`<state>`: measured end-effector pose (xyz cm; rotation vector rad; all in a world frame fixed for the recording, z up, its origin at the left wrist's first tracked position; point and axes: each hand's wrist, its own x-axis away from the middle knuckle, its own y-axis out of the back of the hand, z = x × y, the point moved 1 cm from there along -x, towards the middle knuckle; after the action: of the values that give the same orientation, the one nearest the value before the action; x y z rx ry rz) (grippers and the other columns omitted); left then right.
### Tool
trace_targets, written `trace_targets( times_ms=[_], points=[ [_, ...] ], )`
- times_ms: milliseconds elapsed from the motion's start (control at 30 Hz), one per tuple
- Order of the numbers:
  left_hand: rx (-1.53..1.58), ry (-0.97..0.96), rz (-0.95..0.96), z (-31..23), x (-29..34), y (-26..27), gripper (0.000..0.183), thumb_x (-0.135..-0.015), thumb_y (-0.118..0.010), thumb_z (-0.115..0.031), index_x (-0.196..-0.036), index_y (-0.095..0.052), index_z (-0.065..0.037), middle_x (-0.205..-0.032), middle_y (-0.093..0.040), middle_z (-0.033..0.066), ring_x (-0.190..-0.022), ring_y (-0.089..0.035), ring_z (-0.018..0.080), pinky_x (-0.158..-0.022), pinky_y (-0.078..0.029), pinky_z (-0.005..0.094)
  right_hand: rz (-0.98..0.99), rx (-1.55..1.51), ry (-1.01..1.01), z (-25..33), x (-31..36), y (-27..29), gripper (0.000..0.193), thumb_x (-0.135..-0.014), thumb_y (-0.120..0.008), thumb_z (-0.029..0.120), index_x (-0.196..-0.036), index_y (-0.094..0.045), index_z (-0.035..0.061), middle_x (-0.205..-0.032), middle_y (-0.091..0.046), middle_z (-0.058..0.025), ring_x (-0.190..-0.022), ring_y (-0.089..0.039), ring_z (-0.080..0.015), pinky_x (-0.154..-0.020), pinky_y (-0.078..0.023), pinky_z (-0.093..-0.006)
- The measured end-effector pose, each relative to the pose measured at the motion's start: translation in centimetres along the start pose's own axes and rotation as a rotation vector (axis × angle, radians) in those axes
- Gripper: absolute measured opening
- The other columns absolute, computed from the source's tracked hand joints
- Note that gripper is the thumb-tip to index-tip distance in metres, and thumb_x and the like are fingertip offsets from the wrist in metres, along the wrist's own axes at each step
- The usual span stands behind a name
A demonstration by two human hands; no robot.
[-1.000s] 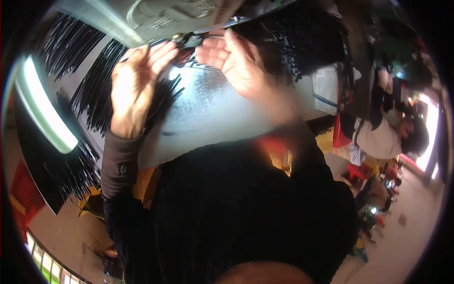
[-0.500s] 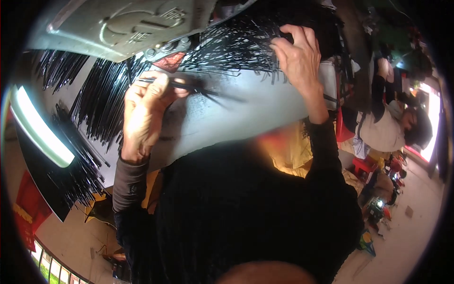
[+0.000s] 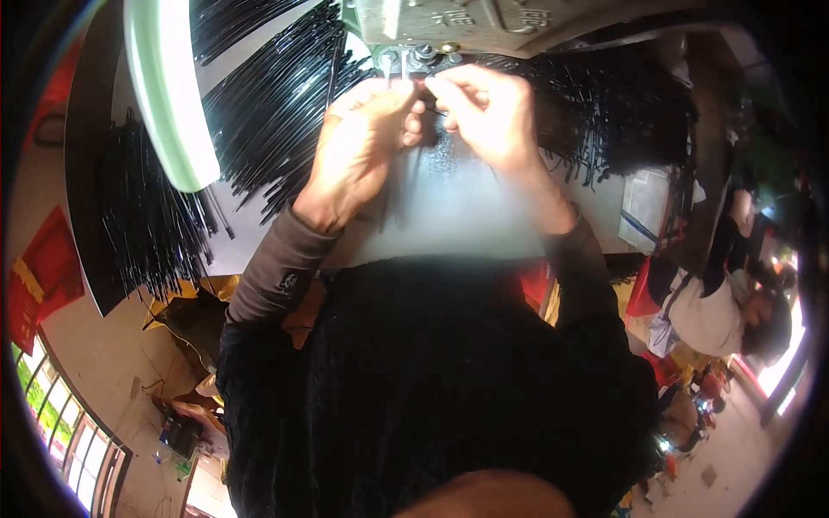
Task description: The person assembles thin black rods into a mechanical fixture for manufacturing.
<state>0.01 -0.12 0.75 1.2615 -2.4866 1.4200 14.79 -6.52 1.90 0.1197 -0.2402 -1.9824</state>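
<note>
Taking the middle of the view as the clock's centre, a pale surface spreads toward 12 o'clock, under a grey metal machine with bolts along its lower edge. The left hand, just before 12, and the right hand, near 1, almost meet below it. Each grip is curled in a pinch, but whether anything sits between the fingertips I cannot tell. Black strips fan across the surface between 10 and 11; more are heaped near 2 and past 9. A bright tube lamp hangs at 10. In the room, a red cloth is at 9, a barred window at 8, and a person in a pale top just past 3.
</note>
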Motion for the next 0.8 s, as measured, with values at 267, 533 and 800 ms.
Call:
trace_targets(
  times_ms=[267, 533, 800],
  points=[
    [-0.456, -0.318, -0.054, -0.37, -0.36, -0.83, 0.012, -0.086, -0.065, -0.003, -0.095, -0.064, 0.003, -0.066, -0.063, 0.0035, -0.05, -0.056, 0.0082, -0.047, -0.044, 0.021, -0.028, -0.224, -0.039, 0.16, -0.15, -0.3, 0.011, -0.089, -0.067, 0.009, -0.089, -0.067, -0.0029, -0.068, -0.064, -0.0028, -0.054, -0.058, -0.0055, -0.049, -0.048, -0.0197],
    [-0.565, -0.325, -0.011, -0.6, -0.55, -0.65, 0.028, -0.086, -0.065, -0.002, -0.113, -0.06, -0.001, -0.072, -0.064, 0.0022, -0.054, -0.057, 0.0079, -0.048, -0.045, 0.0204, 0.05, -0.24, -0.064, 0.0, -0.17, -0.18, 0.013, -0.09, -0.065, 0.01, -0.092, -0.068, -0.0028, -0.069, -0.063, -0.0032, -0.056, -0.058, -0.0058, -0.051, -0.049, -0.0193],
    [-0.474, -0.351, 0.003, -0.61, -0.94, -0.72, 0.027, -0.084, -0.063, 0.0, -0.111, -0.058, 0.0, -0.062, -0.058, 0.0001, -0.047, -0.052, 0.0048, -0.043, -0.042, 0.0186, 0.074, -0.355, -0.102, -0.33, -0.38, -0.26, 0.013, -0.09, -0.066, 0.01, -0.092, -0.068, -0.0031, -0.071, -0.063, -0.0044, -0.056, -0.058, -0.0065, -0.053, -0.049, -0.0196]
  ],
)
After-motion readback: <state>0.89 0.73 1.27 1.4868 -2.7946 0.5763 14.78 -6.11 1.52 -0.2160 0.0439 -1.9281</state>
